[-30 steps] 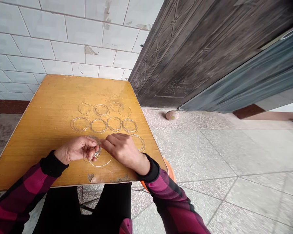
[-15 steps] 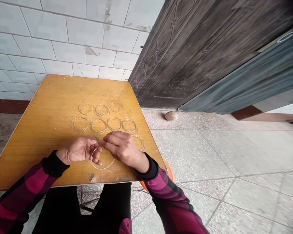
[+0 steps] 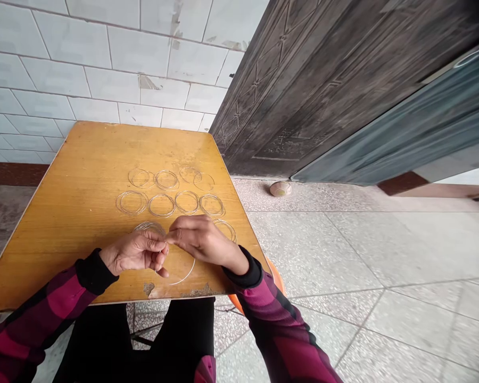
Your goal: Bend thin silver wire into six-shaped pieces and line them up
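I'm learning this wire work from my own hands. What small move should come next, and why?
Probably ease the loose arc of thin wire round into a closed ring: the left hand and right hand meet on it, its free part curves out over the wooden table, and wire rings lie in rows above.

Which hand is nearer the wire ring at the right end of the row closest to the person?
Right. The right hand overlaps the left side of the wire ring in this view; the left hand is farther left, holding a wire loop.
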A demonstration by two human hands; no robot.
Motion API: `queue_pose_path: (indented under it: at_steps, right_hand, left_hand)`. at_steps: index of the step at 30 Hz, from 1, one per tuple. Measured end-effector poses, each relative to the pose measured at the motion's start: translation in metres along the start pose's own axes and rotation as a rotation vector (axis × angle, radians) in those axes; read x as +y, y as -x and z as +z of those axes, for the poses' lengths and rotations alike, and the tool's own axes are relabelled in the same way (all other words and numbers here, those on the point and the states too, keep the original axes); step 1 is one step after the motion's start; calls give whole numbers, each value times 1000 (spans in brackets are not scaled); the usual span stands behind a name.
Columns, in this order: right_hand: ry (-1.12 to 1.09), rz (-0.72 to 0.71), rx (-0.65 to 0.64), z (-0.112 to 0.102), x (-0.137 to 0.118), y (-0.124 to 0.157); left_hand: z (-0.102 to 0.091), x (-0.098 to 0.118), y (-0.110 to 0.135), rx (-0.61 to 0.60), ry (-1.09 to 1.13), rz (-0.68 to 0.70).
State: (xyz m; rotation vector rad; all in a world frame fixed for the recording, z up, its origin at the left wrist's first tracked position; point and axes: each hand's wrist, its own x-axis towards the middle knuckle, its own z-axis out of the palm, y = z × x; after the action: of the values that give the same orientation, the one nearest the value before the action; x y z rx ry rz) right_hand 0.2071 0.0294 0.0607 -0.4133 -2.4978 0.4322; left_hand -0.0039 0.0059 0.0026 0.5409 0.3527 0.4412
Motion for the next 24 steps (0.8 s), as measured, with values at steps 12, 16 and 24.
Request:
queue_pose_path:
  at_steps: [12,16,24]
  right_hand:
    - [-229,148,135,32,25,-2]
    - [-281,177,190,44,26,-2]
    - [-325,139,210,51,26,-1]
  left_hand:
    - [6,11,1,212,71,436]
    - [8,10,0,205,60,467]
    - [7,6,-3,213,48,479]
